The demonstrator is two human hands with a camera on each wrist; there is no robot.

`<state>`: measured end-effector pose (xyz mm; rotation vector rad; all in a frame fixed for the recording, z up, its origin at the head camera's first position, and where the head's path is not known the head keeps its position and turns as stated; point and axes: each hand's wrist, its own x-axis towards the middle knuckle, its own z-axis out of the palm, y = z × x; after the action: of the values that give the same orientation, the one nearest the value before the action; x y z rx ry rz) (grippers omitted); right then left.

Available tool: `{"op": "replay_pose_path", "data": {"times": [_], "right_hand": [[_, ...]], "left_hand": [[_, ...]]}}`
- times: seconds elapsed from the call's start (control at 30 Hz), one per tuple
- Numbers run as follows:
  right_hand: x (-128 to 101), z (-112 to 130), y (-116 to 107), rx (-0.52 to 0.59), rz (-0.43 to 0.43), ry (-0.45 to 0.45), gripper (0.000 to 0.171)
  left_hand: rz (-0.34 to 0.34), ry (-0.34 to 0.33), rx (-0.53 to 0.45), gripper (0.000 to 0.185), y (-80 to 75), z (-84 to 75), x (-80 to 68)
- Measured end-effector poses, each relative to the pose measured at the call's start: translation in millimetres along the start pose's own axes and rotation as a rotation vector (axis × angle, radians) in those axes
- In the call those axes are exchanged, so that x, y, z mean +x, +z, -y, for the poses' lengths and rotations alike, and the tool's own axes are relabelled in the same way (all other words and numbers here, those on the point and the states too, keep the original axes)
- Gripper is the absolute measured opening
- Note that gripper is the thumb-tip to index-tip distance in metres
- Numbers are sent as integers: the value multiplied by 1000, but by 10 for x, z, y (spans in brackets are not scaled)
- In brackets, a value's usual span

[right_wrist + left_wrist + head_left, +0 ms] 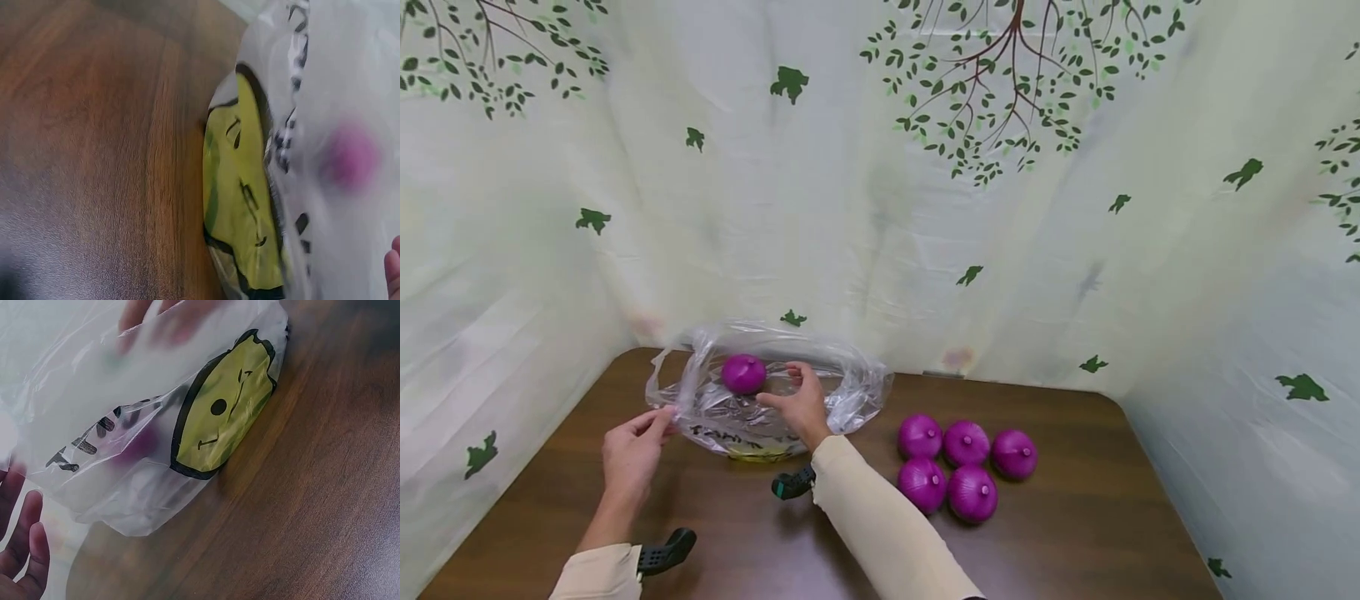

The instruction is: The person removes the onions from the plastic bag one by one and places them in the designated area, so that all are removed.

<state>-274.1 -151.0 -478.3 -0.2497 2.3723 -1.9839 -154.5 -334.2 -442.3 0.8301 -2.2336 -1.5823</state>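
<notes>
Clear plastic formed the bag (767, 392) that lay open on the wooden table (1075, 533) near the back wall, a yellow smiley face (219, 419) printed on its side. One purple onion (743, 373) sat inside the bag; five more onions (964, 462) lay clustered on the table, well apart from it to the right. The step in hand appeared to be loading onions into the bag, with one in and five left. The left hand (632, 454) pinched the bag's near-left edge between thumb and fingers, holding the mouth open. The right hand (801, 400) reached into the mouth, fingers relaxed and spread, just beside the onion and gripping nothing. Its forearm, in a cream sleeve (880, 525), crossed the table diagonally; the left forearm came up from the lower left. The next move would probably call for the right hand to withdraw and travel to the cluster while the left kept the mouth wide and steady.
</notes>
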Motion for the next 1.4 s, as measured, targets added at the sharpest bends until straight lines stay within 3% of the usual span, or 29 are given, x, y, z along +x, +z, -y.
{"op": "replay_pose_path", "data": {"times": [0.43, 0.9, 1.13, 1.4], "right_hand": [[123, -49, 150, -4, 10, -24, 67], [286, -67, 381, -19, 16, 1, 78], [309, -69, 473, -78, -6, -38, 77], [419, -85, 624, -75, 10, 25, 83]], "left_hand": [[-2, 36, -23, 53, 119, -22, 43], [-23, 98, 0, 48, 68, 31, 62], [-3, 104, 23, 47, 76, 46, 41], [-36, 75, 19, 49, 59, 128, -3]]}}
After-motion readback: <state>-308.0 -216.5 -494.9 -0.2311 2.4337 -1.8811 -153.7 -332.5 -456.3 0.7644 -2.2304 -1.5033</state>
